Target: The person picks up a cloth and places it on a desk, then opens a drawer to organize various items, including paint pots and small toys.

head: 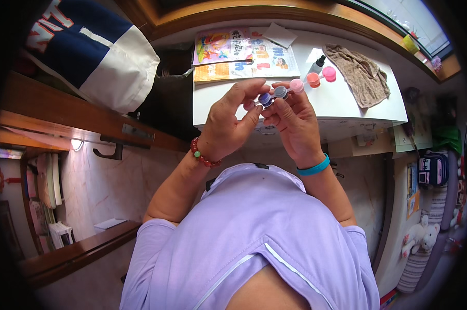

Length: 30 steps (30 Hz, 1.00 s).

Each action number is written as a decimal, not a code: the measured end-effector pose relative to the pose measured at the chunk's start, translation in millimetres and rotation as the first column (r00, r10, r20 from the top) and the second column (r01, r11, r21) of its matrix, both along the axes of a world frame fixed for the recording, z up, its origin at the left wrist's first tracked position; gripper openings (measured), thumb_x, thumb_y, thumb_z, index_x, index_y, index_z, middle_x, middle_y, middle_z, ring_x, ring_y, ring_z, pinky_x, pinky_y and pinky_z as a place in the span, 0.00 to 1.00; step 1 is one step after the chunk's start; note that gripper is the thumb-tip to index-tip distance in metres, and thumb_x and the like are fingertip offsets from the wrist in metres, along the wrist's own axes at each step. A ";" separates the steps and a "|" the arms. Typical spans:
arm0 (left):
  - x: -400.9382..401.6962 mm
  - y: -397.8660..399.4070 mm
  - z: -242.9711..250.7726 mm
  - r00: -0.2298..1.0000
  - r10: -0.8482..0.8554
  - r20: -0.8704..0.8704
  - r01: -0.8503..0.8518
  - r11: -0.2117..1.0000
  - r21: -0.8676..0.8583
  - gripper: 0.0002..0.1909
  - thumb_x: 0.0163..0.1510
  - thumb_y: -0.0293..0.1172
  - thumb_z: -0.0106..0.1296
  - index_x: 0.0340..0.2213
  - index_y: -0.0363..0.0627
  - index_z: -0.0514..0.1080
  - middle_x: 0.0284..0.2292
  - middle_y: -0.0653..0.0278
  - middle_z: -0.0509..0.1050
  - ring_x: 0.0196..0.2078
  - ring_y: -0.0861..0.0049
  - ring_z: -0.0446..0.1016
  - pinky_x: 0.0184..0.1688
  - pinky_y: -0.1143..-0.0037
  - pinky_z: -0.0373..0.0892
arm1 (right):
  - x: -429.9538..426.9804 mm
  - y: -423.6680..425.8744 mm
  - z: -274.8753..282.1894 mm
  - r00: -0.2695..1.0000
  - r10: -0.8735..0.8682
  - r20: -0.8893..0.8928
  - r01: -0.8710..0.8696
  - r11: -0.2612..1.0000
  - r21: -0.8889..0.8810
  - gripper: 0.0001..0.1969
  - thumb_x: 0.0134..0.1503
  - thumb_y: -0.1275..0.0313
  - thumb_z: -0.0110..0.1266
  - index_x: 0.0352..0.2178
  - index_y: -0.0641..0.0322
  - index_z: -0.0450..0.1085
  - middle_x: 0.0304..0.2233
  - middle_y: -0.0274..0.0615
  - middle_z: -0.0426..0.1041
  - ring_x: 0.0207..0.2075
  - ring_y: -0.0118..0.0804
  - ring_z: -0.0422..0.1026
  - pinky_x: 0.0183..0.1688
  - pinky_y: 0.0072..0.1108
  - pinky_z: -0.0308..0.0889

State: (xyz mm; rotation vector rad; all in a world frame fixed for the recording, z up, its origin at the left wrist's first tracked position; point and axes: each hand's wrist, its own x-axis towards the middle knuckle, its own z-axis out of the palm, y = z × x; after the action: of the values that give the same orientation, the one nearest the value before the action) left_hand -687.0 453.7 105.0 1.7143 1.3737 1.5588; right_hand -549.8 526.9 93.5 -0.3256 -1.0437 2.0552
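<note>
Both hands hold a joined strip of small lidded paint pots (281, 92) above the near part of the white table (221, 93). The pots differ in colour: blue, grey, pale pink, orange-red and bright pink. At the strip's left end, my left hand (235, 118) pinches near the blue pot. Around the grey and pale pink pots close the fingers of my right hand (297, 120). The right part of the strip sticks out beyond the fingers. Just behind it a small bottle with a black cap (317, 65) stands on the table.
Illustrated books (218, 71) lie at the table's back left, with a white card (280, 35) on them. A brown cloth (359, 77) is spread at the right. To the left are a navy and cream bag (105, 58) and a wooden door edge with a handle (111, 152).
</note>
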 end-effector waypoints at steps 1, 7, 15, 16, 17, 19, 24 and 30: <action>-0.8 -1.4 3.6 0.998 0.039 -0.050 -0.039 0.999 0.002 0.19 0.48 0.20 0.48 0.44 0.38 0.62 0.39 0.59 0.69 0.43 0.78 0.68 0.45 0.78 0.64 | 0.3 -0.4 -2.5 1.000 0.009 -0.002 -0.009 1.000 0.001 0.13 0.53 0.74 0.49 0.41 0.63 0.61 0.32 0.35 0.68 0.30 0.26 0.70 0.30 0.16 0.69; 8.5 -8.7 14.0 0.927 0.278 -0.254 -0.292 0.956 -0.021 0.13 0.44 0.23 0.55 0.35 0.42 0.71 0.32 0.64 0.73 0.31 0.81 0.71 0.29 0.83 0.67 | -2.7 -8.3 -9.0 0.999 -0.018 0.033 0.017 0.999 0.030 0.15 0.53 0.73 0.49 0.42 0.64 0.60 0.32 0.36 0.68 0.32 0.25 0.70 0.34 0.17 0.68; 19.6 -9.7 10.9 0.954 0.257 -0.155 -0.270 0.960 -0.068 0.10 0.44 0.24 0.54 0.33 0.40 0.72 0.28 0.63 0.72 0.27 0.81 0.71 0.26 0.82 0.67 | -1.3 -8.9 -26.7 0.999 -0.018 0.027 0.018 1.000 -0.009 0.08 0.54 0.71 0.49 0.34 0.64 0.63 0.30 0.34 0.68 0.29 0.22 0.67 0.32 0.14 0.65; 18.8 -10.5 10.4 0.948 0.258 -0.185 -0.275 0.959 -0.072 0.09 0.45 0.24 0.54 0.32 0.39 0.72 0.28 0.62 0.72 0.27 0.79 0.71 0.26 0.82 0.67 | -0.9 -10.2 -28.0 0.999 -0.017 0.041 0.017 1.000 -0.006 0.08 0.54 0.71 0.49 0.34 0.63 0.64 0.29 0.34 0.68 0.28 0.22 0.67 0.31 0.14 0.64; 18.7 -11.1 9.8 0.942 0.259 -0.214 -0.281 0.957 -0.076 0.09 0.45 0.24 0.54 0.32 0.39 0.72 0.27 0.61 0.72 0.27 0.78 0.72 0.26 0.81 0.67 | -1.1 -12.1 -29.0 0.998 -0.015 0.054 0.015 1.000 -0.002 0.08 0.54 0.71 0.49 0.34 0.63 0.64 0.29 0.33 0.68 0.27 0.21 0.66 0.30 0.13 0.63; 19.5 -12.3 6.2 0.908 0.285 -0.307 -0.313 0.949 -0.044 0.08 0.45 0.24 0.53 0.31 0.39 0.72 0.27 0.60 0.71 0.26 0.75 0.71 0.26 0.79 0.67 | -2.1 -15.4 -29.7 0.997 -0.019 0.076 0.020 1.000 -0.009 0.07 0.54 0.70 0.48 0.33 0.62 0.64 0.28 0.32 0.68 0.27 0.20 0.65 0.29 0.13 0.62; 28.6 -11.6 3.9 0.807 0.386 -0.448 -0.367 0.921 0.132 0.07 0.45 0.23 0.53 0.29 0.38 0.72 0.26 0.58 0.71 0.25 0.71 0.70 0.26 0.78 0.66 | -1.9 -24.6 -21.1 0.993 -0.089 0.073 0.097 0.988 -0.121 0.06 0.54 0.70 0.48 0.34 0.59 0.64 0.28 0.30 0.68 0.26 0.19 0.64 0.27 0.11 0.60; 31.9 -15.6 1.2 0.911 0.357 -0.205 -0.370 0.928 -0.030 0.06 0.45 0.24 0.51 0.28 0.40 0.73 0.24 0.61 0.72 0.25 0.70 0.69 0.28 0.76 0.65 | -6.3 -29.2 -29.2 0.997 -0.075 0.035 0.081 0.980 -0.184 0.04 0.54 0.70 0.49 0.30 0.56 0.63 0.25 0.28 0.67 0.25 0.17 0.63 0.26 0.09 0.58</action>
State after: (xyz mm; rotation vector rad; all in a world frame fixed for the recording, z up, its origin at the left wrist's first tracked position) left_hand -655.1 438.1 106.2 1.6757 1.9164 1.5354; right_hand -556.0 497.7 64.3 -0.4844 -0.8433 2.0861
